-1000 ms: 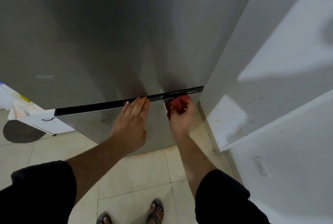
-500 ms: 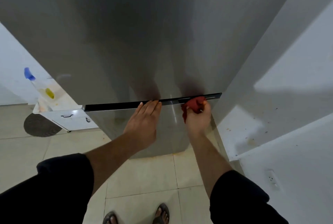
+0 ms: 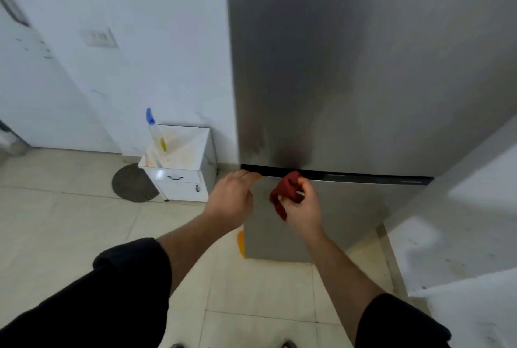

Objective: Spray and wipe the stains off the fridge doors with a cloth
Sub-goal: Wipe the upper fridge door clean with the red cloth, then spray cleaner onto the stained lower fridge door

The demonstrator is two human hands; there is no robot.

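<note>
The stainless-steel fridge [image 3: 363,81] filled the right of the view, its upper door [image 3: 349,67] meeting the lower door [image 3: 341,207] at a dark horizontal gap [image 3: 349,175]. Wiping this seam well probably called for firm, overlapping strokes along the gap, with the cloth kept bunched so that a clean fold met the metal. The left hand [image 3: 230,199], fingers curled and holding nothing, rested at the top left corner of the lower door, apparently to steady it. The right hand [image 3: 303,207], forearm raised from below, was closed round a red cloth [image 3: 285,193], which was pressed to the seam just beside the left hand. A spray bottle [image 3: 156,130] stood apart on a small white cabinet [image 3: 181,171].
</note>
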